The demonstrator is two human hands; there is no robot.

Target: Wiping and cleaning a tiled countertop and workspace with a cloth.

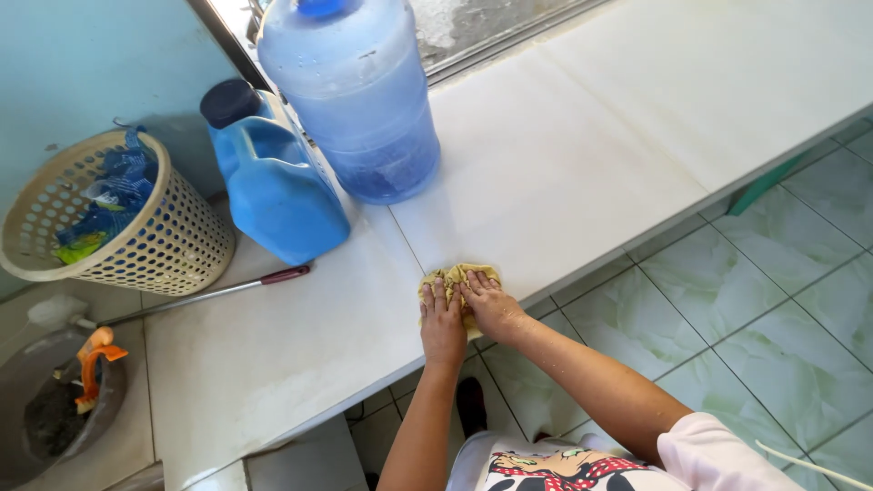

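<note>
White tiled counter (582,173) carries our yellow cloth (461,275) near its front edge; our left hand (442,325) and right hand (491,305) press flat on the cloth, fingers spread, below the big blue water jug (359,100).

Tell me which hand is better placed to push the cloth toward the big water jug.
Probably the left hand: it lies flat on the crumpled yellow cloth, on the side nearer the large translucent blue water jug. The right hand sits farther away.

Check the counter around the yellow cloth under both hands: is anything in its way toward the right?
Nothing visible. Both the left hand and right hand press on the yellow cloth; the white counter rightward is bare. The water jug stands behind, to the left.
</note>
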